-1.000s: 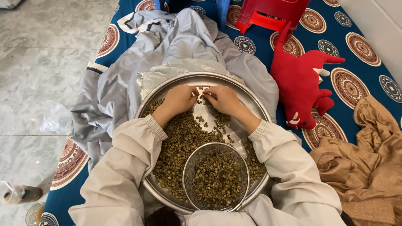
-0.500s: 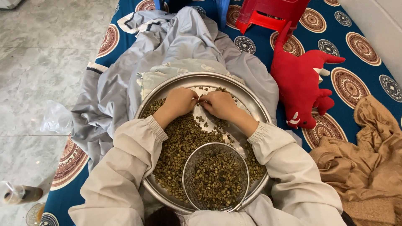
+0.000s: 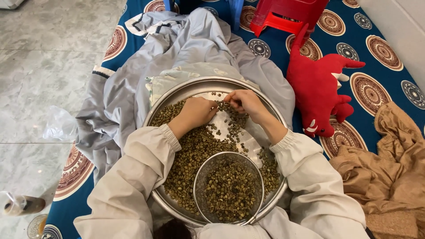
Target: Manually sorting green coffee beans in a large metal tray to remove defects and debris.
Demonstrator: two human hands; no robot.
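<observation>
Green beans (image 3: 190, 150) fill the steel tray (image 3: 270, 110) and mesh sieve (image 3: 229, 188); left hand (image 3: 197, 111) and right hand (image 3: 245, 102) grips pinch beans.

Left hand (image 3: 197, 113) lies palm-down; right hand (image 3: 245, 102) pinches fingertips together.

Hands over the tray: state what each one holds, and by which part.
Cannot be told. Left hand rests knuckles-up on the green beans; right hand curls fingertips over scattered beans; any pinched bean is hidden.
</observation>
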